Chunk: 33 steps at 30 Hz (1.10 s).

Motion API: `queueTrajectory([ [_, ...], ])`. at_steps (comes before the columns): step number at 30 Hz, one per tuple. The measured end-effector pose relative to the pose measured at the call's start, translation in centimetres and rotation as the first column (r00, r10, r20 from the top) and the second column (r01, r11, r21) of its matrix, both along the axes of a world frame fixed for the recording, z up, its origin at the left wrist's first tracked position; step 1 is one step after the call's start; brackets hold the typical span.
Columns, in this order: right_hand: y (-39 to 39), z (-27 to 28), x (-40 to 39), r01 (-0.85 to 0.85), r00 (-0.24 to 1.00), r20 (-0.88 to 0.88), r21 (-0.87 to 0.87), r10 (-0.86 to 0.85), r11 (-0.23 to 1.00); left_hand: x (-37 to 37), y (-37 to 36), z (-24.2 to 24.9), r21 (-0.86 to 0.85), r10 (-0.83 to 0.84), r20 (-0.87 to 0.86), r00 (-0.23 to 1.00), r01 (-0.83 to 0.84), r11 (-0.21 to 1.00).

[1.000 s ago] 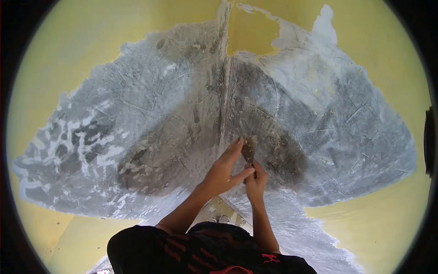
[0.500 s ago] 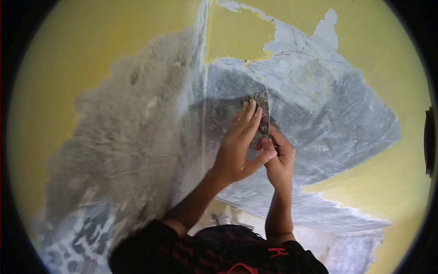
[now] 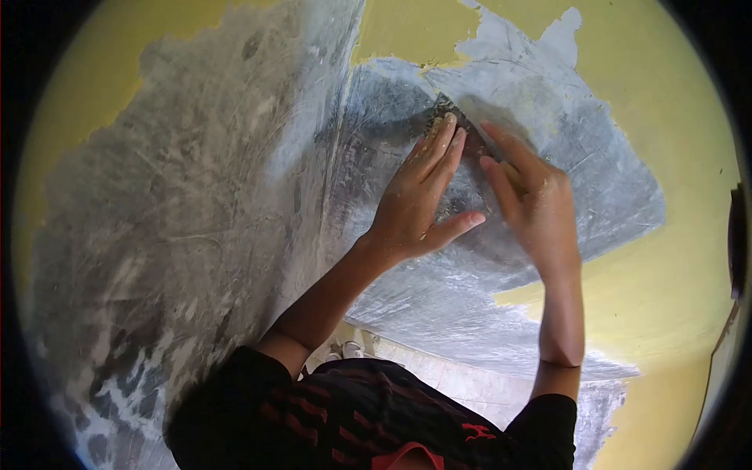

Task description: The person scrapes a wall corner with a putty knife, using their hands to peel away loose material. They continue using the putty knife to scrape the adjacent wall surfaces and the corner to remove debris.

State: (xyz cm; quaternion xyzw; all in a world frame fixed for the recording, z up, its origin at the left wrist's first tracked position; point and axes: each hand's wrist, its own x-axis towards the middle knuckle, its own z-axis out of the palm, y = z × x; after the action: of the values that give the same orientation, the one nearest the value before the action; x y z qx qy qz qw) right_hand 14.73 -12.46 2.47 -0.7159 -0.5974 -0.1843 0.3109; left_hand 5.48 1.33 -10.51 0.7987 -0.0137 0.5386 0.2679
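Observation:
A dark, flat metal scraper (image 3: 472, 141), smeared with pale paste, lies tilted against the grey patch of wall. My left hand (image 3: 415, 192) rests its outstretched fingers flat over the scraper's left side, thumb spread away to the right. Paste coats those fingertips. On the other side, my right hand (image 3: 536, 196) has its thumb and index finger at the scraper's right edge, holding it there. Its other fingers curl underneath and are partly hidden. Much of the scraper is covered by the left fingers.
Around the grey patch (image 3: 603, 180) runs yellow paint (image 3: 658, 94) with ragged, peeled edges. A vertical wall corner (image 3: 333, 157) stands left of my hands, beyond it a rough grey-brown wall (image 3: 172, 188). Pale floor tiles (image 3: 470, 384) and a shoe (image 3: 352, 349) show below.
Both hands and the scraper have moved up the wall. My right hand has swung out to the right, away from the left thumb, and the scraper now slants more.

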Motion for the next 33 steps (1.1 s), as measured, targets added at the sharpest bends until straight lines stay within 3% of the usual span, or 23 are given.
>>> queueTrajectory([
  [3,-0.5,1.9,0.3,-0.107,0.992,0.068,-0.016,0.108,0.994,0.5,-0.2,0.9,0.022,0.001,0.043,0.999,-0.002,1.0],
  [5,-1.2,4.1,-1.0,0.03,0.995,0.104,-0.204,-0.009,0.979,0.8,-0.3,1.8,0.034,-0.001,0.084,0.996,-0.002,0.999],
  [11,-0.9,5.5,-1.0,0.105,0.914,0.403,-0.114,-0.051,0.988,1.8,-0.1,4.1,0.07,0.013,0.143,0.99,-0.023,0.997],
  [13,-0.9,5.3,-1.4,0.123,0.913,0.402,-0.112,-0.068,0.986,1.8,0.2,4.4,0.141,0.084,0.212,0.974,-0.115,0.983],
  [27,-0.1,4.8,-3.3,0.14,0.939,0.332,-0.142,-0.086,0.98,0.9,1.6,4.2,0.181,0.079,0.247,0.966,-0.126,0.975],
  [33,1.2,4.0,-2.4,0.037,0.962,0.273,-0.067,-0.018,0.997,1.6,1.9,4.2,0.157,0.174,0.312,0.934,-0.232,0.96],
])
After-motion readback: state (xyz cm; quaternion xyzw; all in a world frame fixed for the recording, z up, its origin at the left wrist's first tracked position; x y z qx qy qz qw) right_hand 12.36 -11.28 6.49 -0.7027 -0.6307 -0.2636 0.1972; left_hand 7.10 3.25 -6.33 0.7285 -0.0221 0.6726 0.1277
